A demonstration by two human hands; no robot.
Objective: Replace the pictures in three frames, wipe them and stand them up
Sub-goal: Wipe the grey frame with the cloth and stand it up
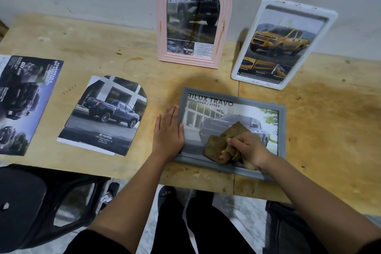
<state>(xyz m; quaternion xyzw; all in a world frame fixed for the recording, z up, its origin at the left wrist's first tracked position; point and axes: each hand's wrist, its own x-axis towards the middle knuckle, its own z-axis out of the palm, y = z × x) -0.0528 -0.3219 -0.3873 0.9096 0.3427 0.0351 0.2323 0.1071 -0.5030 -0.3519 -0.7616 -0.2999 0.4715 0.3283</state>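
landmark: grey frame, it lies flat on the wooden table, near the front edge.
loose pictures: far left of the grey frame a dark brochure sheet; between this sheet and the frame an arch-cut truck picture. both lie flat.
left hand: flat against the left edge of the grey frame, fingers straight and close together, it holds nothing, only presses.
pink arched frame: behind the grey frame, it stands against the wall.
right hand: on the glass of the grey frame, fingers curled around a brown cloth.
white frame: behind and right of the grey frame, it stands tilted.
handling: i judge the grey frame light and stiff, the glass fragile and slippery. better to hold it by the two side edges, not on the glass.
step: i think wiping of the last frame; standing it up is not yet done.
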